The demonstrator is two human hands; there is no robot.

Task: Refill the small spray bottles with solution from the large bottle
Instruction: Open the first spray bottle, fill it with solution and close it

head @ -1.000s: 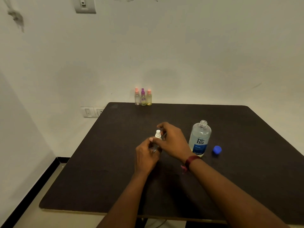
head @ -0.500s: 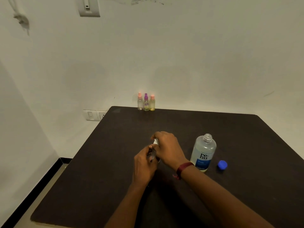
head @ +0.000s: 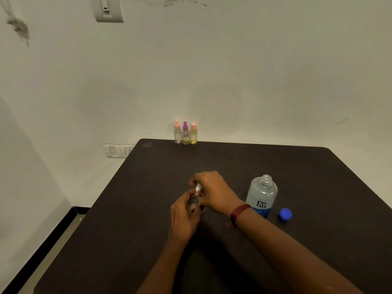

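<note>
**Small spray bottle held in both hands at table centre**

Work surface: dark table, far edge against a pale wall.

Left hand: fingers curled round the lower body of a small clear spray bottle, gripping it from the left. Bottle is mostly covered; only a sliver of clear body and the white top show.

Right hand: closed over the white top from above/right, fingertips pinching it. Cannot tell whether the top is seated on the neck or loose. Dark red band sits on the right wrist.

Large bottle: upright, just to the right of the right wrist, clear w/ blue label, neck uncapped. Liquid level approx. near the shoulder. Its blue cap lies on the table just beside it, to the right, not touching.

Three small spray bottles: upright in a tight row at the far table edge, against the wall, well apart from the hands. Caps L to R: pink, purple, pink. Middle and right ones hold yellowish liquid.

Wall sockets sit left of the table's far corner.
</note>
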